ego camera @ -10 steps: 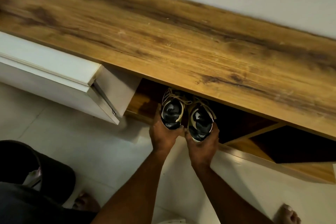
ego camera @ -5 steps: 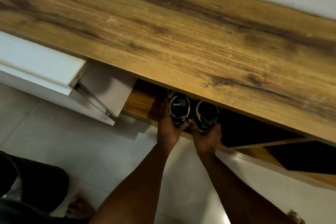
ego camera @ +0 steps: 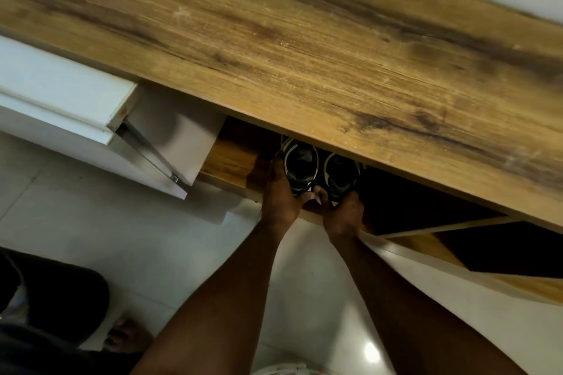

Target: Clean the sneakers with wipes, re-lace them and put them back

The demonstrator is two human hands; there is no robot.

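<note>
My left hand (ego camera: 278, 196) grips one sneaker's (ego camera: 300, 168) heel, my right hand (ego camera: 344, 210) the other sneaker (ego camera: 339, 177): light, soft-topped shoes, best held by their firmer heels.

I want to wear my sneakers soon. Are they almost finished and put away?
Nearly. Both sneakers sit side by side on the wooden shelf under the cabinet top. The left hand grips the left sneaker and the right hand grips the right sneaker. The laces are hidden, so I cannot check them. Left to do: let go.
</note>
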